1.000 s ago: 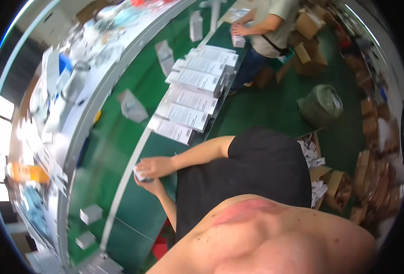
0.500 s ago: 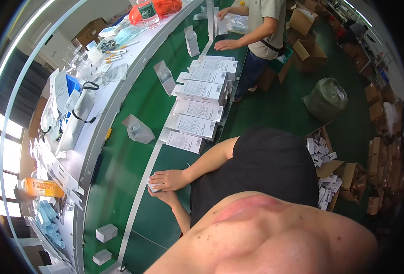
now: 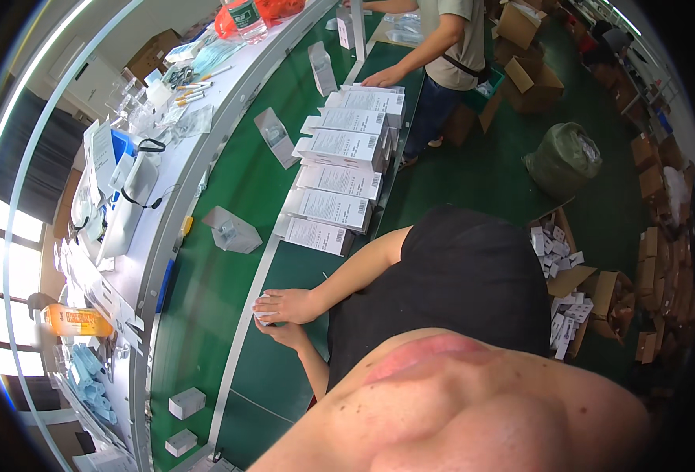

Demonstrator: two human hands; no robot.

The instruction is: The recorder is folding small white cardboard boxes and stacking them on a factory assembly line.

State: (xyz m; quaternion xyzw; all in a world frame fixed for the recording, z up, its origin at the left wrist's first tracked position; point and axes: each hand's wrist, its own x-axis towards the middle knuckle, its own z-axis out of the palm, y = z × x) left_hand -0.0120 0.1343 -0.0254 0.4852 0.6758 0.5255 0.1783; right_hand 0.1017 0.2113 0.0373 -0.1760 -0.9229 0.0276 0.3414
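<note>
Both of my hands meet around a small white piece [image 3: 266, 316] that looks like a box, at the edge of the green work surface. My right hand [image 3: 288, 305] lies over the top of it, fingers curved and closed on it. Below, my left hand [image 3: 286, 333] grips it from the near side, its fingers partly hidden. Most of the piece is covered, so its exact kind cannot be made out. Beyond my right forearm stands a row of white printed cartons [image 3: 314, 236], side by side. Nearer on the belt lie two small white boxes [image 3: 187, 403].
On the green belt [image 3: 194, 330] stand several open cartons [image 3: 232, 230] with clear plastic inside. Left of it, a white bench [image 3: 176, 177] carries a tray, an orange bottle [image 3: 76, 321] and papers. A co-worker [image 3: 450, 47] stands at the far end; filled cardboard boxes [image 3: 571, 287] are at my right.
The co-worker's hand has come down to the far end of the carton row, and another white carton shows beyond it. Open cartons on the belt have shifted slightly nearer. My hands stay together.
</note>
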